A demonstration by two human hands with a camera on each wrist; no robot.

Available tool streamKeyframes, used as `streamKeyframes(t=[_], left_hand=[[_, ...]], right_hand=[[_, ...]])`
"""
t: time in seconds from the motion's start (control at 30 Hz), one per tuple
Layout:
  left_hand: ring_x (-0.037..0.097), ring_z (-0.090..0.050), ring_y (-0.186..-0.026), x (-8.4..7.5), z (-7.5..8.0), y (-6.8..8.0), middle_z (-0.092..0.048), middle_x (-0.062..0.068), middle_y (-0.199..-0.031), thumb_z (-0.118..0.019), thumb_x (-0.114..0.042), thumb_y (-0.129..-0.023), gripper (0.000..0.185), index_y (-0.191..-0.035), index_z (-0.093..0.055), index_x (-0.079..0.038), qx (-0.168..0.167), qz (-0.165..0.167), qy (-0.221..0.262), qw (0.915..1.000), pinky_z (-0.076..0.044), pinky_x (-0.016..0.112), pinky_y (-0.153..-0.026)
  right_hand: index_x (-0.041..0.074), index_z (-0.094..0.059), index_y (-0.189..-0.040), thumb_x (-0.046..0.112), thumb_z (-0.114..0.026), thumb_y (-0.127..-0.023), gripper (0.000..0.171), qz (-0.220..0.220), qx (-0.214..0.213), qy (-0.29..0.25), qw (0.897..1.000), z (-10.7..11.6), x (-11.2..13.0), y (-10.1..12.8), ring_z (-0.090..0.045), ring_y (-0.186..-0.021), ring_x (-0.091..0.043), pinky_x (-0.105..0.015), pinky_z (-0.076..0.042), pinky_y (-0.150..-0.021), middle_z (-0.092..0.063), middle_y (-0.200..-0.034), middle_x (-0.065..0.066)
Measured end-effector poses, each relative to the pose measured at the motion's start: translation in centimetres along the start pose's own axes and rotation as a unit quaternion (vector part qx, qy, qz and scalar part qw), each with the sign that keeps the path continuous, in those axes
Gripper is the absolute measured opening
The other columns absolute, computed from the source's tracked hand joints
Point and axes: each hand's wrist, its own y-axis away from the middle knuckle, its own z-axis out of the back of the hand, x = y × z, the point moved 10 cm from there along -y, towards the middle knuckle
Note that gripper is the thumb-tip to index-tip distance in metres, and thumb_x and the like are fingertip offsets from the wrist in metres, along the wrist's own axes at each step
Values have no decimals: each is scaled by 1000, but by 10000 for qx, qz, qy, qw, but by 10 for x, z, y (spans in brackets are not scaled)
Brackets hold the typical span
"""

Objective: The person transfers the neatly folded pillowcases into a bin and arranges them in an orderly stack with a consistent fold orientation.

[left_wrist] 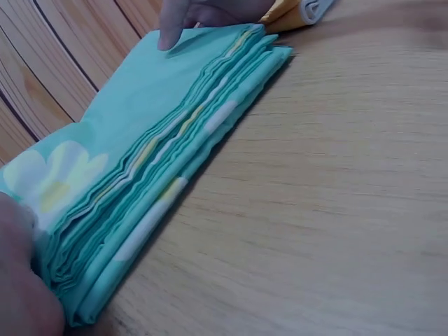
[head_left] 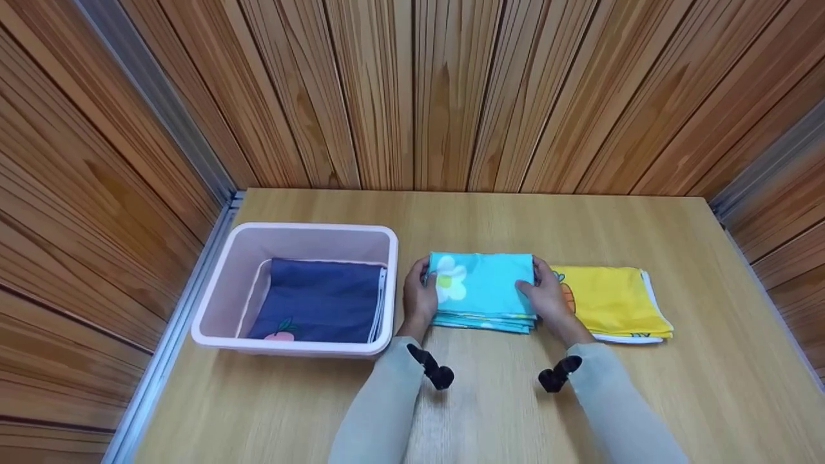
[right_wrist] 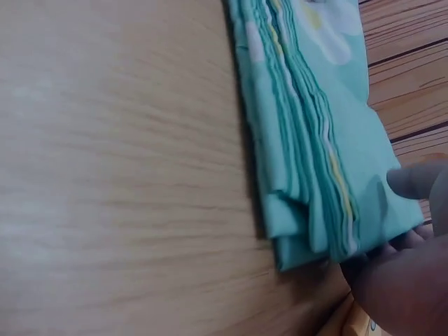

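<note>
**Both hands close on folded turquoise cloth beside pink tub**

Your left hand (head_left: 420, 298) and right hand (head_left: 548, 296) grip the two short ends of the folded turquoise cloth (head_left: 483, 290), which lies flat on the wooden table (head_left: 490, 399) between the pink tub (head_left: 225, 290) and a folded yellow cloth (head_left: 612, 299). Each hand is clamped on the cloth: in the head view the fingers curl over the top layer at either end. The right wrist view shows the right thumb (right_wrist: 420, 180) on top and the fingers tucked under the stack at its corner. The left wrist view shows only the heel of the left hand against the layered edge, so how far its fingers reach underneath cannot be told.

The tub stands just to the left of the turquoise cloth and already holds a folded navy cloth (head_left: 319, 299), lying flat on its floor. The yellow cloth touches or nearly touches the back of your right hand.

The fold is many layers thick, and the near edge shows those layers slightly stepped, so the likely risk is the bottom layers sagging or sliding out. To handle it well, get the fingers of both hands fully under the lowest layer before you take the weight. Keep the thumbs pressing down, and keep the two hands level and evenly spaced so the stack stays taut. Mind the yellow cloth at your right wrist, so it is not dragged along.
</note>
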Motion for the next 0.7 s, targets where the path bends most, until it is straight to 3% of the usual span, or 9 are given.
streamKeyframes(t=[0.13, 0.27, 0.37, 0.57, 0.7], left_hand=[[21, -46, -141, -3, 1, 0, -57, 6, -146, -48, -8, -108, 37, -144, -54, -11, -68, -70, 80, 9999, -35, 38, -117], [21, -40, -146, -3, -3, 1, -49, 4, -154, -45, -12, -110, 42, -151, -47, -14, 113, 15, 22, 9999, -31, 39, -119], [22, -34, -149, -7, -6, 2, -42, 5, -160, -45, -13, -110, 47, -157, -39, -13, 260, -111, -83, 9996, -28, 40, -121], [28, -11, -156, -15, -17, 6, -12, 9, -171, -64, -16, -101, 74, -163, -24, -14, 623, -490, -526, 9955, -16, 45, -124], [30, -1, -157, -17, -24, 8, 4, 7, -172, -75, -17, -93, 80, -161, -32, -17, 941, -626, -767, 9906, -13, 48, -124]], right_hand=[[10, 1, -164, 5, -48, -106, 76, 458, 208, 189, 9986, -8, 2, 3, 0, -156, -29, -45, -7, -125, -1, -171, -13], [21, 7, -164, 7, -52, -105, 85, 684, 226, 343, 9968, -12, 2, 6, 6, -156, -25, -46, -3, -125, 8, -171, -3], [26, 7, -164, 7, -55, -103, 89, 888, 130, 465, 9949, -13, 3, 8, 8, -156, -20, -45, -2, -125, 9, -171, 4], [24, -11, -165, 12, -62, -101, 82, 1135, 83, 801, 9903, -14, 5, 9, 11, -156, -27, -57, 0, -123, 12, -171, -3], [24, -30, -162, 17, -65, -101, 71, 1000, 231, 944, 9902, -18, 2, 8, 16, -155, -31, -62, 1, -122, 17, -170, -4]])
